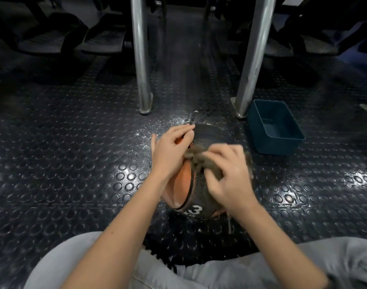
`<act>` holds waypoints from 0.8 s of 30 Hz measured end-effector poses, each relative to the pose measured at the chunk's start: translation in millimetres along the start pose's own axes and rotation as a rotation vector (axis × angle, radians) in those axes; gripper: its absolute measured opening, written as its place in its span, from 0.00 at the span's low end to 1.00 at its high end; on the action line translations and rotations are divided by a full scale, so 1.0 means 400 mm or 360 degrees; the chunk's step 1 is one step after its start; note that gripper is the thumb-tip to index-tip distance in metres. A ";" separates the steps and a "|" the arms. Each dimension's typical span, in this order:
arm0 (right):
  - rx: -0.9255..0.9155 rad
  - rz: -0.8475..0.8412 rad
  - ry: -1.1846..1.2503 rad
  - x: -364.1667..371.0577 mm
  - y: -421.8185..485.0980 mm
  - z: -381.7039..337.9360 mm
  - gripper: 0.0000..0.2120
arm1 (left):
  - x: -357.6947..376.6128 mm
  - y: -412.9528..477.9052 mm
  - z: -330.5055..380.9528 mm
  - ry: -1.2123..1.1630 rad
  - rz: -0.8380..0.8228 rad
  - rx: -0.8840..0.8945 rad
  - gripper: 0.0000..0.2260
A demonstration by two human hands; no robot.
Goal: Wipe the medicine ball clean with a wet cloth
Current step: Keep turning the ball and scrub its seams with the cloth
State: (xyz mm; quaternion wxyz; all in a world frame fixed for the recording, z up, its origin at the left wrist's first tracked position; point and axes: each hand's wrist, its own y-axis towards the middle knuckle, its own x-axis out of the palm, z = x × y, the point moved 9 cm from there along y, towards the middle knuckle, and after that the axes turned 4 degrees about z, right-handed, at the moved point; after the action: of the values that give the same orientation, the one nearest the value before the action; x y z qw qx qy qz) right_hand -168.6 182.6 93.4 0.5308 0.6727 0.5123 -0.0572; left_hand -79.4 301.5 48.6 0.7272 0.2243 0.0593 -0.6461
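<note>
Heavy medicine ball (183, 182) may roll; your left hand (171, 150), fingers flat, steadies it at 9 o'clock; right hand (230, 180) clamps the cloth (199, 161).

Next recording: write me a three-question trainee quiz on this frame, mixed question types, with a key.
1. True or false: the right hand grips the cloth against the ball.
2. The tub stands: A) left of the ball, B) right of the ball, C) on the ball.
3. Fill in: the large number printed on the ball is ___.
Key: 1 true; 2 B; 3 "3".
</note>
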 end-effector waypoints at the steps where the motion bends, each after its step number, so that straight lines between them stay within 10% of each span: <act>1: 0.0102 -0.0026 -0.0009 0.001 0.052 0.034 0.12 | -0.002 -0.002 0.000 0.0012 0.0008 0.0020 0.07; 5: 0.0497 -0.0071 0.0040 0.016 0.135 0.144 0.07 | -0.007 -0.015 0.004 0.0037 0.0059 0.0002 0.08; 14: -0.0082 -0.0086 -0.0007 -0.009 -0.052 -0.040 0.13 | -0.005 -0.026 0.012 -0.0027 0.0031 0.0020 0.06; 24: 0.0167 -0.0020 -0.0031 0.009 0.051 0.007 0.11 | -0.018 -0.033 0.008 0.0026 0.0083 0.0043 0.09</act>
State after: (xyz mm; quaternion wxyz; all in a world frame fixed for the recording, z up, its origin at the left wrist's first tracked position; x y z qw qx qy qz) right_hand -150.2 184.4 103.3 0.4993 0.6959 0.5076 -0.0937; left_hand -93.9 305.9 50.7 0.7402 0.2407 0.0506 -0.6258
